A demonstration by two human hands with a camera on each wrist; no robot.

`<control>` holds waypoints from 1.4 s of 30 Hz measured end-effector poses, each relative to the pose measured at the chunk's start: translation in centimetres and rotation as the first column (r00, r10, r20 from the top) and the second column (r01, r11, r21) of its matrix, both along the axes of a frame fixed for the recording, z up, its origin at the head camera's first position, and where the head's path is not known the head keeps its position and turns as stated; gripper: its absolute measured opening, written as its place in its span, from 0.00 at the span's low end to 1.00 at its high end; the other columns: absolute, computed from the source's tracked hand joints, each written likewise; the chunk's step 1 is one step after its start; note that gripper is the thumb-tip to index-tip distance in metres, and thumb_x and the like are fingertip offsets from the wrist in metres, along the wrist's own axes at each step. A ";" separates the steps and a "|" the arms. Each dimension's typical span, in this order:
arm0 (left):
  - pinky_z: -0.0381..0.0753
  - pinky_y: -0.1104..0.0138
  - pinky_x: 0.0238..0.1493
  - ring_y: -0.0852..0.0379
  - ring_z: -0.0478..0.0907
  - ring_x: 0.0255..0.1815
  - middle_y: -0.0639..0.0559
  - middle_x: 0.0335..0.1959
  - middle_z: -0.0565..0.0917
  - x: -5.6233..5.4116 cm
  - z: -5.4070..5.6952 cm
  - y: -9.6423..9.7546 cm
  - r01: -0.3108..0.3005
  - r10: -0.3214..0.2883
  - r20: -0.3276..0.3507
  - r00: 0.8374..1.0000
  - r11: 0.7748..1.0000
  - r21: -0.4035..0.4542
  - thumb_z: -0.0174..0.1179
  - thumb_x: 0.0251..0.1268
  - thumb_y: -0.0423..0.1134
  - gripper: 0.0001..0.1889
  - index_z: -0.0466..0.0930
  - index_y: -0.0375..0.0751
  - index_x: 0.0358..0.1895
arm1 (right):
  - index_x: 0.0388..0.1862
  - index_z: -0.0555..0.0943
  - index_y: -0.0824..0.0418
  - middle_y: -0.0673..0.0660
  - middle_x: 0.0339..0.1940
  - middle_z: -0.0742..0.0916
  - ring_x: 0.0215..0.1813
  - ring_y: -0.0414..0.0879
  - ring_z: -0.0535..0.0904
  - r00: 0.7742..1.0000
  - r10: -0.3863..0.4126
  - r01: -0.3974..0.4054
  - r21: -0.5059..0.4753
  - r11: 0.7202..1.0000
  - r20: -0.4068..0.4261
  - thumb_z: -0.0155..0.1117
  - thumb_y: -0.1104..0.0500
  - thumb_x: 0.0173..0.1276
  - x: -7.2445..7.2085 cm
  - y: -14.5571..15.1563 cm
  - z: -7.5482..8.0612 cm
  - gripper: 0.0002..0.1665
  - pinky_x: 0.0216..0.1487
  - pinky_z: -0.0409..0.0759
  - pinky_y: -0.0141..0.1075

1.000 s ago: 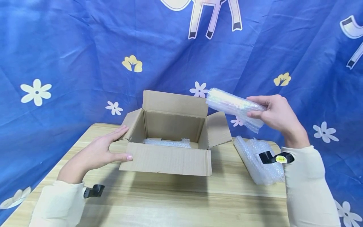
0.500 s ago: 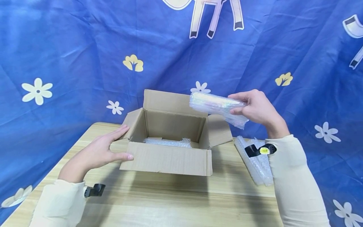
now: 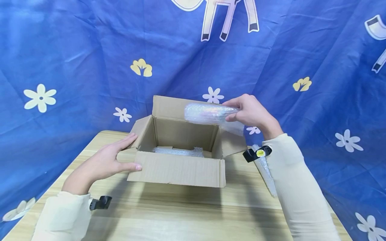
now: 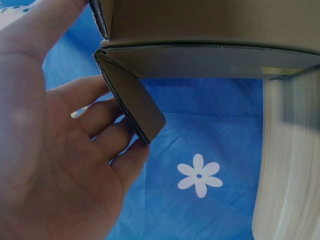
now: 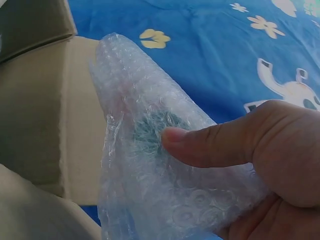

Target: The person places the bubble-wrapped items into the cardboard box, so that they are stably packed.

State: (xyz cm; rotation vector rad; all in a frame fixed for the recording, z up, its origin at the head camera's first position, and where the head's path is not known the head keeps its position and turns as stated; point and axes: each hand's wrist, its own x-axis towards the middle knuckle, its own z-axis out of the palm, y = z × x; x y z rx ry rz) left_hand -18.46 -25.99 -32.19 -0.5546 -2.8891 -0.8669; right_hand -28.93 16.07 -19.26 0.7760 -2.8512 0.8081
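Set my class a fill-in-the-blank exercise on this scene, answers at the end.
1. The right hand holds a bundle covered in small air ____.
2. The left hand touches the box, which is made of ____.
3. The cloth behind the table is mainly ____ in colour.

Missing words: bubbles; cardboard; blue.

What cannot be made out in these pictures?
- Head: bottom of the bubble wrap in the cardboard box, hidden by its front flap.
- Head: part of tabletop bubble wrap, behind the right sleeve.
- Right wrist: what the bubble-wrap bundle holds, blurred by wrapping.
- Left wrist: thumb tip of the left hand, beyond the top edge.
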 end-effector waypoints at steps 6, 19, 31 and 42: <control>0.58 0.35 0.67 0.32 0.54 0.75 0.37 0.78 0.55 0.1 -0.1 -0.1 0.003 -0.003 0.008 1.000 1.000 0.009 0.73 0.52 0.62 0.57 0.53 0.40 0.80 | 0.57 0.86 0.59 0.54 0.44 0.89 0.42 0.47 0.80 0.999 0.051 -0.051 0.056 0.997 0.017 0.77 0.65 0.57 -0.8 -1.8 -0.9 0.27 0.42 0.79 0.41; 0.58 0.36 0.67 0.33 0.54 0.75 0.39 0.79 0.54 0.1 0.0 0.1 0.007 -0.007 0.015 1.000 1.000 0.005 0.72 0.51 0.64 0.57 0.54 0.43 0.80 | 0.56 0.85 0.63 0.58 0.48 0.89 0.48 0.50 0.81 0.989 0.147 -0.150 0.153 0.977 0.027 0.76 0.65 0.55 -2.3 -4.8 -2.5 0.27 0.51 0.78 0.43; 0.58 0.36 0.68 0.33 0.53 0.75 0.39 0.79 0.55 0.3 0.0 -0.2 0.007 -0.007 0.009 1.000 1.000 0.013 0.73 0.51 0.64 0.57 0.54 0.42 0.80 | 0.55 0.86 0.65 0.57 0.48 0.89 0.47 0.48 0.80 0.968 0.231 -0.243 0.145 0.959 0.095 0.76 0.67 0.55 -4.0 -7.8 -4.0 0.25 0.51 0.78 0.40; 0.58 0.36 0.68 0.33 0.54 0.75 0.38 0.78 0.56 0.4 -0.1 -0.3 0.003 -0.003 -0.002 1.000 1.000 0.006 0.73 0.51 0.64 0.57 0.54 0.41 0.80 | 0.51 0.88 0.64 0.54 0.42 0.90 0.44 0.47 0.82 0.954 0.284 -0.299 0.236 0.925 0.094 0.77 0.65 0.56 -5.3 -9.9 -5.2 0.21 0.51 0.78 0.39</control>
